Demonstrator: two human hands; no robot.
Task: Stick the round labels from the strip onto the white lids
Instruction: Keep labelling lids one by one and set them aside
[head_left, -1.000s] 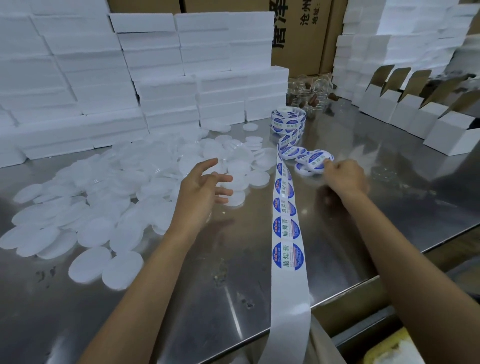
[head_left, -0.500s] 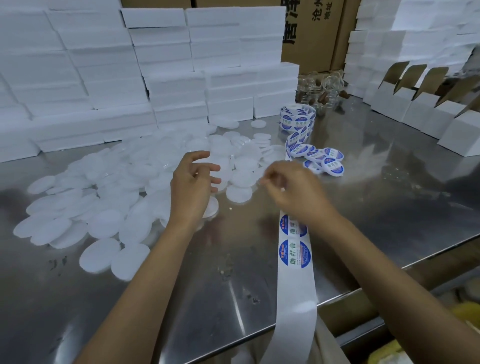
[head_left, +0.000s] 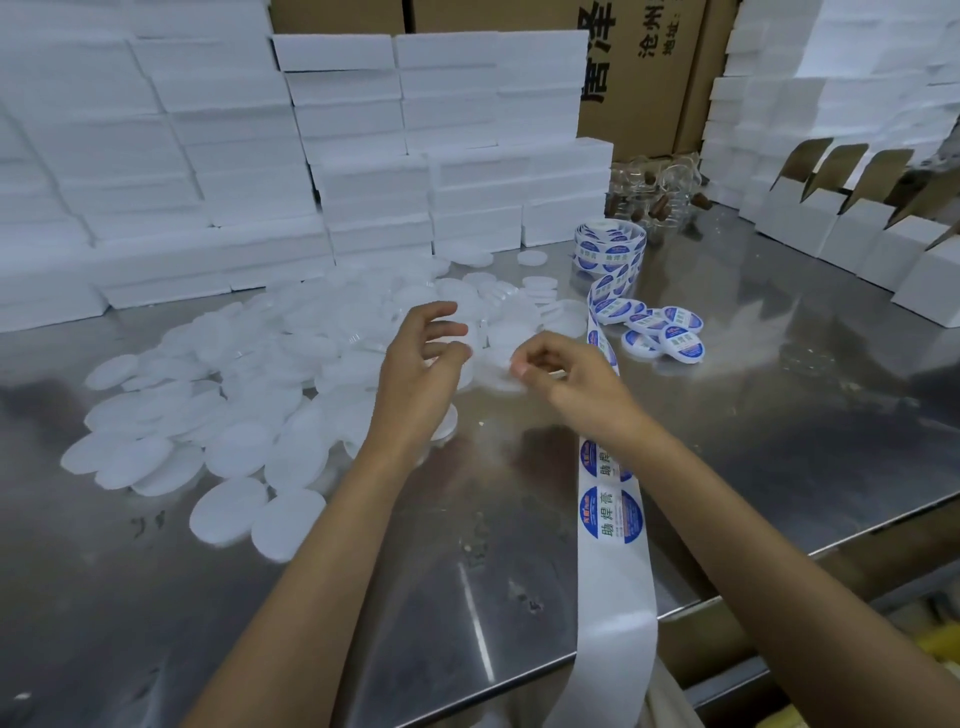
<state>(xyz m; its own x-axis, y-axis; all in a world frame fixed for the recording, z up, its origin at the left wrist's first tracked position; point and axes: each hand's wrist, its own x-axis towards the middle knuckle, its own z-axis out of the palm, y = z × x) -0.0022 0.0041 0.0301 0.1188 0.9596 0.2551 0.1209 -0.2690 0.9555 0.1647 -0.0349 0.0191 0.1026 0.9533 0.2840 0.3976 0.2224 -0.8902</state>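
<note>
strip (head_left: 613, 525) is running lengthwise from you toward the roll (head_left: 609, 248) | your left hand (head_left: 422, 375) is hovering, fingers loosely spread | your right hand (head_left: 574, 382) is curling; pinch unclear

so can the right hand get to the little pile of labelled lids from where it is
Probably yes. The labelled lids lie in the open on the steel table, just beyond and to the right of the right hand. Only the flat label strip runs between them, and nothing stands over the pile.

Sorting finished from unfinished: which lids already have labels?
The small cluster of lids right of the strip, showing blue-and-white labels; the big pile on the left is plain white.
</note>
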